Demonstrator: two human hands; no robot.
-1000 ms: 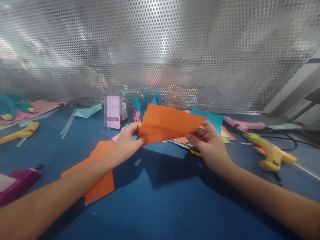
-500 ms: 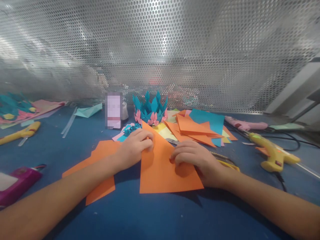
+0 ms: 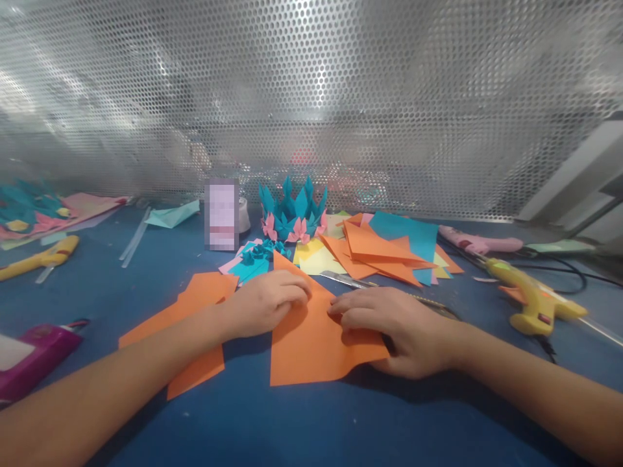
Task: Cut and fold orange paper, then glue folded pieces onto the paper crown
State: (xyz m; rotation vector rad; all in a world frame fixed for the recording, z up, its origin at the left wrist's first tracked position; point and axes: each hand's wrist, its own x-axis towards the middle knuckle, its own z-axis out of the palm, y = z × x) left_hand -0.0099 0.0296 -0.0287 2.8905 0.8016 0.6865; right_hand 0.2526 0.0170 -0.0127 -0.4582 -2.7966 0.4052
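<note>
An orange sheet of paper [image 3: 299,353] lies before me on the blue table, one corner pointing away and its right edge bent up. My left hand [image 3: 272,301], fingers curled together, presses on the sheet's upper part. On the right side, my right hand [image 3: 394,327] grips the sheet with fingers on top and the thumb low at the lower right corner. More orange paper [image 3: 197,324] lies partly under my left forearm. Just beyond my hands is a long metal tool with a pointed tip [image 3: 341,280], partly hidden by my right hand.
Behind stands a blue and pink folded-paper piece [image 3: 294,211], beside a phone [image 3: 222,217]. Orange folded papers [image 3: 377,246] lie on coloured sheets. A yellow glue gun [image 3: 535,295] and a pink one [image 3: 479,242] are at right. A magenta device [image 3: 41,357] sits left.
The sheet has shifted slightly toward me and its right edge now bends up. My left hand has slid right and down a little; my right thumb has come out at the corner.
</note>
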